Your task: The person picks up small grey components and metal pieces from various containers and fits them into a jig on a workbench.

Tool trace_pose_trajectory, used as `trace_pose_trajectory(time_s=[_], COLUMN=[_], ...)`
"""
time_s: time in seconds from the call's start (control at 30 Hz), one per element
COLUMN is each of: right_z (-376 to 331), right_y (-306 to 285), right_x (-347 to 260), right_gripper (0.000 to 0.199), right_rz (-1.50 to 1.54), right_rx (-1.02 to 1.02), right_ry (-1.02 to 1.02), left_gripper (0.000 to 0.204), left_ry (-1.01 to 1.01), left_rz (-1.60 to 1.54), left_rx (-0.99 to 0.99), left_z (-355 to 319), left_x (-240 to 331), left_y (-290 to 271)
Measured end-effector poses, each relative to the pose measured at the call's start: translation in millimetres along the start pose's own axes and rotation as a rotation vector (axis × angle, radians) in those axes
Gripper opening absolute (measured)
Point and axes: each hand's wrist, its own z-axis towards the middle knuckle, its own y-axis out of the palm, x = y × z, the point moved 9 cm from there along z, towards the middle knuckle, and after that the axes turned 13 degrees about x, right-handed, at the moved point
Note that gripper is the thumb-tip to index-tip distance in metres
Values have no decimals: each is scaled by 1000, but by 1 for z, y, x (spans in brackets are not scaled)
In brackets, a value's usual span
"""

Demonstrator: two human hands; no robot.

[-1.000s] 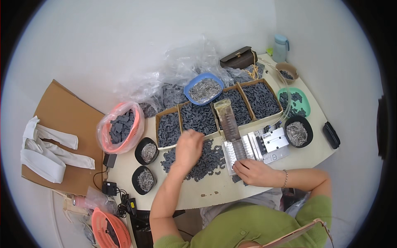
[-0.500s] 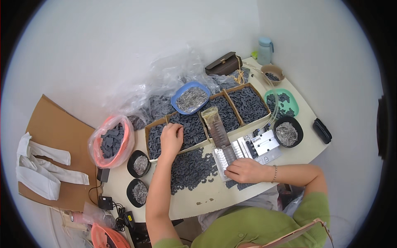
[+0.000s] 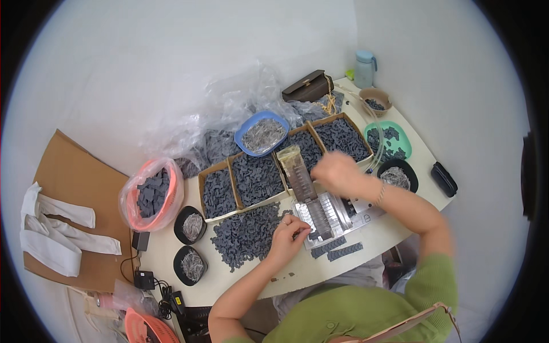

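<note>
One silver metal fixture with a ridged bed (image 3: 338,212) lies on the cream-coloured tabletop (image 3: 374,235) in the head view. Leaning over it is a long, clear plastic sleeve with a brownish top end (image 3: 298,172), and from the sleeve's lower end a dark, ridged strip (image 3: 321,220) runs down across the bed. The left hand (image 3: 286,239) is just beside the fixture's near left edge, fingers drawn narrowly together; whether they hold a piece cannot be told. The right hand (image 3: 340,173) is blurred over the fixture's far side, close to the sleeve, its fingers curled; its grip cannot be told either.

A loose heap of small, dark grey, notched pieces (image 3: 243,235) spreads to the left of the fixture, near the left hand. Two dark grey, toothed strips (image 3: 346,252) lie just below the fixture's near edge, well apart from the right hand. Beyond the heap stands a brown cardboard tray with four compartments (image 3: 317,137), filled with similar grey pieces.

For writing, a dark handwritten mark (image 3: 365,218) shows on the fixture's base plate, and a black power adapter (image 3: 179,308) carries a yellow label (image 3: 178,299), its print too small to read.
</note>
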Motion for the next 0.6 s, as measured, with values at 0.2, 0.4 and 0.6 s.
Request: trace_pose_trajectory(time_s=[0.2,0.4,0.6], right_z=[18,27,-11], right_y=[54,22,3], right_x=[49,45,-18], right_gripper=[7,11,13], right_rz=[-279,-33,457], right_rx=[-112,82,-157], right_ry=[-10,175,266], left_gripper=[14,21,36], left_ry=[449,560,590], left_rz=[322,520,685], left_rx=[79,46,-8], left_z=[-7,-25,-35], left_x=[43,49,64], left_y=[3,11,14])
